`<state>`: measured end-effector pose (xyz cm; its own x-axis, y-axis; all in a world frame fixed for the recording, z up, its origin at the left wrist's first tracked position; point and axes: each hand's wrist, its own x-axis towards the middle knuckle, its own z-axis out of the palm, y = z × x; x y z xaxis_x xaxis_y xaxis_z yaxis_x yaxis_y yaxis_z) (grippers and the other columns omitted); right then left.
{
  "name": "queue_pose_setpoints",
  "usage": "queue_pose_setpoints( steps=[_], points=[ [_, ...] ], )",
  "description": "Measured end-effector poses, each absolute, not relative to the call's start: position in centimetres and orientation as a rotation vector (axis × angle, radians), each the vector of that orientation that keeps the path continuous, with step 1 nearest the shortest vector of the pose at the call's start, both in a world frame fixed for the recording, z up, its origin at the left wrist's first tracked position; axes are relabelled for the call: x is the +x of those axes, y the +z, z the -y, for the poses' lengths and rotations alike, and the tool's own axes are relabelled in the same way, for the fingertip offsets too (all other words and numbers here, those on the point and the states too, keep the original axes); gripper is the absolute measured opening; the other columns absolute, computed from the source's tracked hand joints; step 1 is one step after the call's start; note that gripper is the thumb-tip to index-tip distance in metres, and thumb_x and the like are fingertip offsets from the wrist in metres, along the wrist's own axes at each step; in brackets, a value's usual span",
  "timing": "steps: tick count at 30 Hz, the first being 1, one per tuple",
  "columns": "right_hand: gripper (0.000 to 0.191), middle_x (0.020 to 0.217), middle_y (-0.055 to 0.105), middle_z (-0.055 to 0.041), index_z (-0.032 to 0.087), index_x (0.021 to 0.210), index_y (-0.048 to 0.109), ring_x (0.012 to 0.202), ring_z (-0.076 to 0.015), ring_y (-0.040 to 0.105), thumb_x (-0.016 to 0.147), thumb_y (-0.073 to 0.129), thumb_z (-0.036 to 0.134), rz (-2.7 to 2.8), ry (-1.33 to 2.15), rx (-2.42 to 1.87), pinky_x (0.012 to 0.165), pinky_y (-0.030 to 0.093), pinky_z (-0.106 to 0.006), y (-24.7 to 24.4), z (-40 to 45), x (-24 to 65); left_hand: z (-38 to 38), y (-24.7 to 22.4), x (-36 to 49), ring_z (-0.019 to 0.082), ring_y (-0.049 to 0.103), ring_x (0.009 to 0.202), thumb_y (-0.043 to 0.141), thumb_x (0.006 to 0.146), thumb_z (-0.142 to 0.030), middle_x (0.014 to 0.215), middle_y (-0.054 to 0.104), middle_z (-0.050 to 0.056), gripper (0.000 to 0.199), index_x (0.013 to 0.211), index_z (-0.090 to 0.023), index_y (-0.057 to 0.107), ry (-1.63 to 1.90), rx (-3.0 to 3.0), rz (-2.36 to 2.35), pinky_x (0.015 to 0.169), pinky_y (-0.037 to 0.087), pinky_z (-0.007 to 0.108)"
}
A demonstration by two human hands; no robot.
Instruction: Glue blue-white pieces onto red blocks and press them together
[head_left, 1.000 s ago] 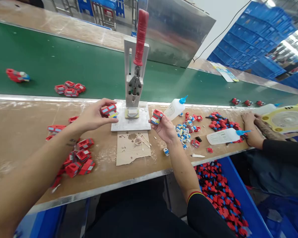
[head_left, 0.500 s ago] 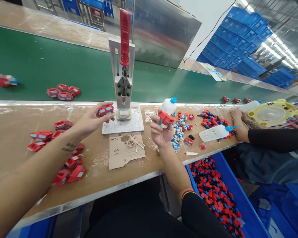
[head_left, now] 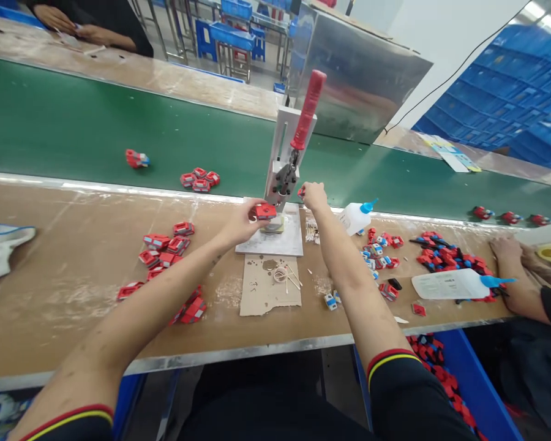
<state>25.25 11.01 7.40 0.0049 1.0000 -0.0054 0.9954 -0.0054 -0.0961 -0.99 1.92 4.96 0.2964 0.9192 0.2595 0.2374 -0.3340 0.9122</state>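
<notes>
My left hand [head_left: 244, 222] grips a red toy part [head_left: 264, 212] just left of the press's small base block [head_left: 273, 224]. Beyond the press, to its right, my right hand [head_left: 314, 195] is closed around a small red piece [head_left: 301, 192], mostly hidden by the fingers, near the belt's edge. The toggle press [head_left: 284, 165] has its red handle [head_left: 309, 110] tilted up to the right. A white plate [head_left: 292, 242] lies beneath it. In front is torn cardboard [head_left: 252, 300] with a tape ring and cotton swabs.
Red parts [head_left: 178, 245] lie left on the table. Right are a glue bottle [head_left: 354, 218], another lying bottle [head_left: 450, 284], mixed small parts [head_left: 381, 252] and a co-worker's hand [head_left: 507, 250]. A green belt [head_left: 92, 122] runs behind; a metal box [head_left: 349, 79] stands beyond it.
The view has shifted left. My right hand has moved from beside the upright bottle to behind the press's right side. My left hand, still holding a red part, is closer to the block.
</notes>
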Motion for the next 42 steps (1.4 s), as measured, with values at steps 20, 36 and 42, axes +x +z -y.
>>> queue_pose_setpoints(
  steps=[20,36,42],
  points=[
    [0.063,0.126,0.067,-0.0058,0.037,0.153,0.046,0.122,-0.0255,0.070,0.101,0.048,0.072,1.754,0.230,-0.814,0.099,0.064,-0.044,21.1,-6.8,20.4,-3.5,3.1,1.5,0.020,0.075,0.098,0.078,0.081,-0.009,0.117,0.078,0.010,0.045,0.123,-0.017,0.065,1.052,1.804,-0.928,0.092,0.061,0.036],
    [0.014,0.124,0.072,-0.0040,0.030,0.099,0.067,0.119,-0.0250,0.071,0.091,0.071,0.040,1.608,0.582,-0.824,0.102,0.061,-0.049,14.2,6.8,19.4,-3.2,2.4,1.9,0.021,0.077,0.100,0.075,0.084,-0.010,0.116,0.078,0.010,0.045,0.126,-0.016,0.062,1.100,1.770,-0.886,0.095,0.064,0.037],
    [0.060,0.089,0.074,-0.0027,0.027,0.083,0.039,0.079,-0.0193,0.075,0.075,0.080,0.070,1.321,1.460,-0.971,0.058,0.059,-0.030,15.4,7.4,17.8,-3.0,2.7,1.8,0.020,0.076,0.099,0.071,0.084,-0.011,0.115,0.077,0.009,0.043,0.127,-0.014,0.062,1.097,1.773,-0.887,0.093,0.064,0.036]
  ],
)
